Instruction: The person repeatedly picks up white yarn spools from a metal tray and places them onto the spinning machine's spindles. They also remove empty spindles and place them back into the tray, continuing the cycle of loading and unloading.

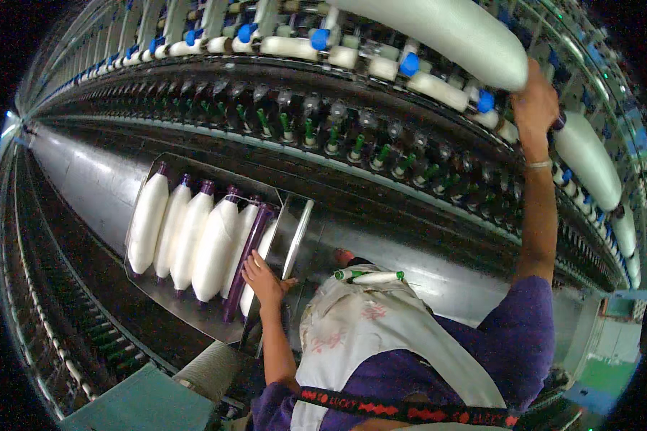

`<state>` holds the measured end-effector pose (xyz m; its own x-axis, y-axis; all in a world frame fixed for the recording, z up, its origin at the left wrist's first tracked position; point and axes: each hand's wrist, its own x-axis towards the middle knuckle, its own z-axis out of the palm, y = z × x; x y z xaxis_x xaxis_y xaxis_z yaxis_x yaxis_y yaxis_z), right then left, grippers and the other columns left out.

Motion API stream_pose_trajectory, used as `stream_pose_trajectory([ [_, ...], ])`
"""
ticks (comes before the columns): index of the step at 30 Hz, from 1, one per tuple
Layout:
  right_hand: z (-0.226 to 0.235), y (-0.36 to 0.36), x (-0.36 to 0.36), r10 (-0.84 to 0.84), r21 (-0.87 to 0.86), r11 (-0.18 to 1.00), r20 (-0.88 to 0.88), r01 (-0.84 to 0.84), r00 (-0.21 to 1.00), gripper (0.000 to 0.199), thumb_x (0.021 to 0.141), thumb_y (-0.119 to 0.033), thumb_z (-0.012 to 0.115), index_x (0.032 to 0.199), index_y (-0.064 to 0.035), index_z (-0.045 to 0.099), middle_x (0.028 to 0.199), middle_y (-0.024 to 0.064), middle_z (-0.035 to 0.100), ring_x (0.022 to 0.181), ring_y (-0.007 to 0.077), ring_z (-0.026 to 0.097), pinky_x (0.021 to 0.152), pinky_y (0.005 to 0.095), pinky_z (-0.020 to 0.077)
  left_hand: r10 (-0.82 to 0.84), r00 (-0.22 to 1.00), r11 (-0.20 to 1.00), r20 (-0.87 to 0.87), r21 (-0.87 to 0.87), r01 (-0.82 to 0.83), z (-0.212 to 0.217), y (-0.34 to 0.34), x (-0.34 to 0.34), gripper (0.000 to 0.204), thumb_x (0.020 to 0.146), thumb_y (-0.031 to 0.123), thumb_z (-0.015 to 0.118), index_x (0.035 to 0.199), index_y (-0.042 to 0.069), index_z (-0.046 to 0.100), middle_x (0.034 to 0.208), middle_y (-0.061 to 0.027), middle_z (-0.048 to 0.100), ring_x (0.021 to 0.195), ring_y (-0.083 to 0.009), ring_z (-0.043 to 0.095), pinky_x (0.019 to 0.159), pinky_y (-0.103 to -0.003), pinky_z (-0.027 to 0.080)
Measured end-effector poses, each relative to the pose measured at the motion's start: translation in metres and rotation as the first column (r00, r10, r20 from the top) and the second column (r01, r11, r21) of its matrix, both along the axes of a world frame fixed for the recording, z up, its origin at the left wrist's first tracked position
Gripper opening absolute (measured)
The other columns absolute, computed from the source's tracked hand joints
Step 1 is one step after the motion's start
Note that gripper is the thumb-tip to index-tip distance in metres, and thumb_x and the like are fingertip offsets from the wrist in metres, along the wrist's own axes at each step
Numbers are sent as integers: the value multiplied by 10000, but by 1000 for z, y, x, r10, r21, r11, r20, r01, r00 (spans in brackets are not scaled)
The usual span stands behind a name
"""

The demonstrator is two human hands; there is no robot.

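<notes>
1. Where our left hand [267, 285] hangs over the metal tray [226, 332], its fingers are spread, the thumb standing away to the right; we cannot tell whether their tips press on anything.
2. Right at those fingertips, overlapped by them in our view, a bare purple tube [254, 241] lies aslant in the tray, its upper end above our fingers and its lower end below and to their left.
3. Left of the same fingers, we see full white bobbins [216, 248] side by side in the tray, purple ends jutting past the yarn.
4. Up at the machine, our right hand [535, 108] is at the near end of a large white bobbin [474, 47]; its fingers look curled there, but they are partly hidden, so we cannot tell whether they grip.
5. Just below and right of those right fingers, we find a second large bobbin [589, 161], its purple tip beside the hand.
6. Left of the right fingers run blue clips [410, 65]; farther left and lower, green tubes [333, 140] stand in a row.
7. Between our two hands, well apart from the right fingers, small green-ended bobbins [381, 277] rest on our white apron [352, 316].
</notes>
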<state>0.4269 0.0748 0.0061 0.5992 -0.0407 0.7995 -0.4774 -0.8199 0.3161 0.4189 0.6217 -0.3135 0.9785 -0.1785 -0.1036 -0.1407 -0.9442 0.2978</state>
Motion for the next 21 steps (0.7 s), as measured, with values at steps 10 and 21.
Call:
stream_pose_trajectory([
  [10,-10,9,-3,-148,-111,984,-89,138,985,709,698,-134,750,1368,-113,520,1284,142,609,1171,348,561,1020,429,439,375,926,922,-42,119,-368,-24,-13,-12,917,547,215,814,1381,76,459,1257,-124,526,1129,-318,509,1004,-486,350],
  [21,-346,300,105,873,746,354,-479,-563,-86,1142,422,-264,925,1434,-127,415,1472,178,357,1419,410,255,1148,632,156,348,938,936,4,59,-347,-28,-23,-5,926,510,244,799,1355,70,463,1130,-140,562,1066,-321,560,987,-515,377],
])
